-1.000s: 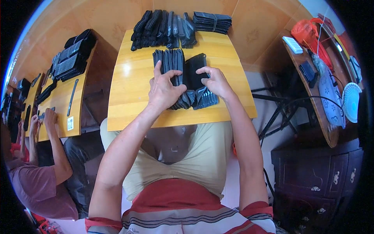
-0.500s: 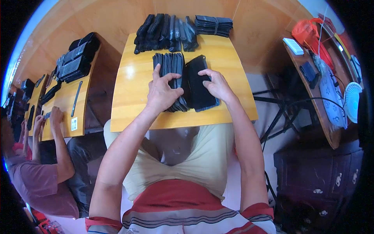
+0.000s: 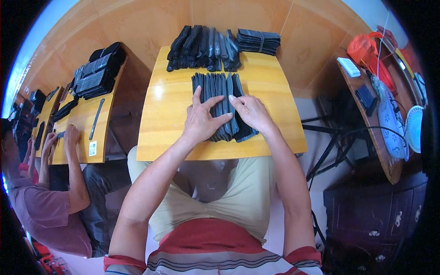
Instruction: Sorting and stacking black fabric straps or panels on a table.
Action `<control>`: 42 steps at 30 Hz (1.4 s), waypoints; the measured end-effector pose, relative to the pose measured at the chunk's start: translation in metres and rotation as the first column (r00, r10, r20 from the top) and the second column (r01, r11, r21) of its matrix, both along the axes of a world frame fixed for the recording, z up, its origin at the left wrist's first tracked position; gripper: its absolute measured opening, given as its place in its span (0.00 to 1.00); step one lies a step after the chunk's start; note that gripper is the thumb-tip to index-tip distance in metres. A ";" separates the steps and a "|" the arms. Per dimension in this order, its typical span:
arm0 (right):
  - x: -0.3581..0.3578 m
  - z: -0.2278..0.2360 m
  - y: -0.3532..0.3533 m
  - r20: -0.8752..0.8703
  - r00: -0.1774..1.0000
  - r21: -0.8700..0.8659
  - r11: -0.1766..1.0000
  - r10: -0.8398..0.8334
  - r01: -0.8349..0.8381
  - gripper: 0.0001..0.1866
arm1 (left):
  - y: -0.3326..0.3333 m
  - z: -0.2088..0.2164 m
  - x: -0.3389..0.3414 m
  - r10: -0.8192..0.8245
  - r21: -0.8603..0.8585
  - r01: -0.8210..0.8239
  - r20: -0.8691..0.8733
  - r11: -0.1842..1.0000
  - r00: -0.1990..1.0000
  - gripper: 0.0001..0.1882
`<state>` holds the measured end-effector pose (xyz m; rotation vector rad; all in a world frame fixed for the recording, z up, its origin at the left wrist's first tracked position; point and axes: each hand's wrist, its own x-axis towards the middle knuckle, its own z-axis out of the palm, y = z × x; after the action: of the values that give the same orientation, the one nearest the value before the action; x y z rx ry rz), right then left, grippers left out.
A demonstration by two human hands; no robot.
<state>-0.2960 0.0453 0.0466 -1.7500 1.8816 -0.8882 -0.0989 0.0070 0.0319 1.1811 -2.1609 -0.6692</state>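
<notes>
A row of flat black folded pieces (image 3: 209, 87), fabric-like with grey edges, stands packed on edge on the yellow wooden table (image 3: 160, 123) in front of me. My left hand (image 3: 200, 120) lies over its near left part, fingers spread and thumb reaching across the edges. At the right end my right hand (image 3: 252, 111) has thumb and fingers closed on the upper edge of the last black piece (image 3: 244, 132), which leans against the row. The fingertips' far side is hidden. Behind are several thicker black bundles (image 3: 204, 48) and a banded black stack (image 3: 259, 42).
At left, a co-worker (image 3: 50, 206) handles a small dark strip at another table (image 3: 82, 133) holding black stacks (image 3: 96, 75) and a long dark strip (image 3: 96, 118). On the right stands a brown table (image 3: 373, 117) with a red bag (image 3: 364, 48) and a fan (image 3: 415, 128); below is a dark cabinet (image 3: 362, 215).
The black piece that lay flat and open at the right is now upright against the row. My right hand has moved left with it; my left hand stays over the row.
</notes>
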 end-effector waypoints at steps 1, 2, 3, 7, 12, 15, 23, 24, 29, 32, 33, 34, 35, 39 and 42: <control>0.000 0.002 0.000 -0.016 1.000 -0.004 1.000 0.008 -0.008 0.30 | -0.001 0.000 0.001 0.001 0.000 -0.001 -0.002 1.000 1.000 0.33; 0.000 0.003 0.000 -0.033 0.999 -0.008 1.000 0.015 -0.015 0.31 | -0.002 -0.002 0.001 -0.006 0.001 0.006 -0.019 1.000 1.000 0.32; 0.001 0.004 0.001 -0.033 0.999 -0.007 1.000 0.017 -0.018 0.31 | -0.003 -0.004 0.002 -0.012 0.003 0.012 -0.033 1.000 0.999 0.31; -0.003 0.004 0.000 -0.068 0.996 -0.013 0.998 0.064 -0.065 0.25 | -0.006 -0.008 0.006 -0.015 0.007 0.015 -0.045 1.000 0.999 0.28; -0.011 -0.008 0.000 -0.022 0.996 -0.108 0.991 0.081 -0.083 0.18 | -0.006 -0.003 0.005 -0.004 0.085 0.006 -0.034 0.996 0.999 0.29; 0.000 0.002 0.002 -0.119 0.989 -0.031 0.995 0.087 -0.092 0.15 | 0.002 0.008 -0.001 0.058 0.075 -0.062 0.052 0.995 0.997 0.31; 0.006 -0.007 0.002 -0.177 0.984 -0.103 0.995 -0.031 0.013 0.13 | 0.007 0.030 -0.014 0.115 0.123 -0.136 0.161 0.983 0.980 0.32; 0.002 -0.011 0.000 -0.176 0.984 -0.105 0.994 -0.028 0.010 0.13 | 0.007 0.031 -0.014 0.123 0.143 -0.148 0.167 0.979 0.978 0.32; -0.048 -0.043 0.005 0.158 0.978 -0.043 0.989 -0.135 0.143 0.13 | -0.002 0.025 -0.002 0.127 0.148 -0.143 0.111 0.979 0.986 0.32; -0.052 -0.059 0.010 0.286 0.939 -0.021 0.979 -0.190 0.204 0.14 | -0.010 0.024 0.009 0.102 0.205 -0.112 0.058 0.972 0.993 0.32; -0.047 -0.057 0.010 0.371 0.902 -0.004 0.971 -0.220 0.238 0.14 | -0.012 0.023 0.012 0.097 0.182 -0.106 0.057 0.978 0.994 0.32; -0.044 -0.055 0.010 0.374 0.901 -0.002 0.971 -0.219 0.237 0.14 | -0.014 0.022 0.016 0.090 0.160 -0.098 0.056 0.982 0.994 0.32; -0.040 -0.054 0.010 0.418 0.877 0.018 0.968 -0.236 0.251 0.14 | -0.018 0.015 0.021 0.079 0.125 -0.081 0.015 0.989 0.997 0.31; -0.031 -0.052 0.010 0.544 0.791 0.055 0.953 -0.280 0.299 0.15 | -0.036 0.001 0.038 0.063 0.200 -0.028 -0.171 0.979 0.983 0.31; -0.029 -0.060 0.010 0.670 0.699 -0.006 0.940 -0.250 0.341 0.15 | -0.056 -0.011 0.049 0.065 0.420 0.145 -0.448 0.896 0.892 0.30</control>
<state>-0.3253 0.0550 -0.0130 -0.9650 1.6363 -1.5448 -0.0497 -0.0485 0.0212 1.0572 -1.6812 -1.3686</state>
